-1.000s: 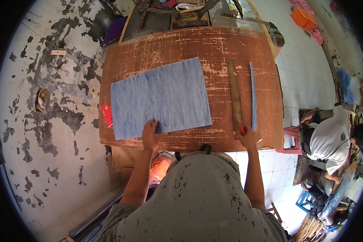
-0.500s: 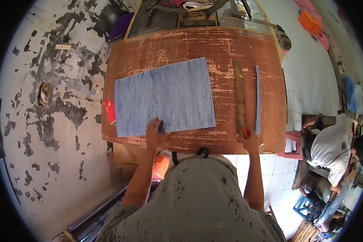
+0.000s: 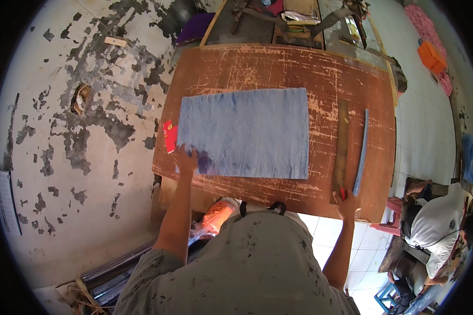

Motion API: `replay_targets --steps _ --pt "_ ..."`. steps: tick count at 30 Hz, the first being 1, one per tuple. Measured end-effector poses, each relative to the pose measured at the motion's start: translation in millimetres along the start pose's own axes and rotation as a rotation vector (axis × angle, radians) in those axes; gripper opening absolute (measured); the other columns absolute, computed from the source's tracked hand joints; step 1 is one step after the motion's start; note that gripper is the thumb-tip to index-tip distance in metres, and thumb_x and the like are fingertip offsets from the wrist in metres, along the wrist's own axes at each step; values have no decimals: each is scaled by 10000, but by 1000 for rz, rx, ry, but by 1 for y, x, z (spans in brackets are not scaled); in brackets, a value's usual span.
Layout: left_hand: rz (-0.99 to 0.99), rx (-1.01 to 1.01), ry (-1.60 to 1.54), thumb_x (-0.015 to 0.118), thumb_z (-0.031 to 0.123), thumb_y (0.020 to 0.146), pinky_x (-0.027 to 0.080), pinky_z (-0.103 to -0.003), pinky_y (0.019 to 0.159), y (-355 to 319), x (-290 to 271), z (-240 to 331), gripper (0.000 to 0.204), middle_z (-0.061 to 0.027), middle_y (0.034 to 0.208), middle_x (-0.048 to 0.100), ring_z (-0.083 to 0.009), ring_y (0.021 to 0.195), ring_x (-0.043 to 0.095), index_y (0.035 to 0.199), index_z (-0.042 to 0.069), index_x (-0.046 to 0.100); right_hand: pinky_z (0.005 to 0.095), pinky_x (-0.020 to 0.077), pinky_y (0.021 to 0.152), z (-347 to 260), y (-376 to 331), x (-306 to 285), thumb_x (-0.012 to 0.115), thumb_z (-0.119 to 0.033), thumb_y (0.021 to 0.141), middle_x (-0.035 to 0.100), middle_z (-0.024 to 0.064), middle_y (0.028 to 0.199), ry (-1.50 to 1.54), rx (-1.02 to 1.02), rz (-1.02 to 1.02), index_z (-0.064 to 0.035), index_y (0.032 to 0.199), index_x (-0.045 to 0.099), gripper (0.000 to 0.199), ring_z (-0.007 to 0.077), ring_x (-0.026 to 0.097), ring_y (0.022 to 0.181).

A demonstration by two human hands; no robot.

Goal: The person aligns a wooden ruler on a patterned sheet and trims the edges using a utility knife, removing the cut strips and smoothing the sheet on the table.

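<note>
Right of the blue sheet (image 3: 249,131), the right hand (image 3: 347,205) has its fingers curled round a small red thing (image 3: 342,193), maybe to keep it close. The left hand (image 3: 186,160) is at the sheet's near left corner, maybe to steady it; I cannot tell if its fingers pinch or press. The left arm (image 3: 174,218) and right arm (image 3: 340,249) are stretched out. The sheet lies flat on the table (image 3: 220,71), with a brown bar (image 3: 341,139), then a blue strip (image 3: 361,155), right of it, maybe to give it room, and a red packet (image 3: 170,137) just left.
</note>
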State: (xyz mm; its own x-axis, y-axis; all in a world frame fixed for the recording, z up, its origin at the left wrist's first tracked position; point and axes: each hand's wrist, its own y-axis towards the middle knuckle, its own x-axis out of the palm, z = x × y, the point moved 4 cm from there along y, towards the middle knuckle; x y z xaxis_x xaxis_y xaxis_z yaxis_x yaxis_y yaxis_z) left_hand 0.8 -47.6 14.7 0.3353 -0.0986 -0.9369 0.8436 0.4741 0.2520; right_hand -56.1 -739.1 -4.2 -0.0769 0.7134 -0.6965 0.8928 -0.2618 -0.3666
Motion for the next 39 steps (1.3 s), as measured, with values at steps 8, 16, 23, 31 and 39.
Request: replay_targets --steps 8,16,23,31,39 --pt "-222 -240 -16 656 542 949 477 -532 1066 68 16 -89 741 -301 1289 633 -457 1233 610 1400 -38 559 310 442 651 -47 -38 16 798 -230 924 543 -2 770 312 -39 -14 -7 984 618 292 112 508 729" --pt "-208 -147 -522 696 436 975 497 -440 975 25 -37 -37 657 -268 1239 686 -364 1123 665 1339 -102 597 294 502 638 -50 -106 52 762 -132 919 654 8 877 766 305 -25 -23 1062 653 210 115 592 723" --pt "-110 -308 -714 673 277 1021 449 -413 1073 -15 -11 -96 577 -248 1378 631 -342 1267 606 1443 -84 517 305 519 735 -76 -115 77 775 -158 938 690 24 930 707 239 -68 2 1120 666 266 113 615 803" --pt "-59 94 -311 725 323 984 513 -424 1038 76 -81 -114 643 -331 1308 658 -405 1224 660 1421 -113 548 282 495 675 -61 -136 58 786 -143 935 646 -1 827 580 304 49 3 1059 676 221 93 577 746" --pt "-271 381 -163 719 459 970 546 -526 766 254 -77 -67 517 -287 959 728 -487 927 707 1238 25 639 322 485 704 -48 -146 67 798 -210 913 606 22 777 532 265 95 19 981 676 269 127 530 727"
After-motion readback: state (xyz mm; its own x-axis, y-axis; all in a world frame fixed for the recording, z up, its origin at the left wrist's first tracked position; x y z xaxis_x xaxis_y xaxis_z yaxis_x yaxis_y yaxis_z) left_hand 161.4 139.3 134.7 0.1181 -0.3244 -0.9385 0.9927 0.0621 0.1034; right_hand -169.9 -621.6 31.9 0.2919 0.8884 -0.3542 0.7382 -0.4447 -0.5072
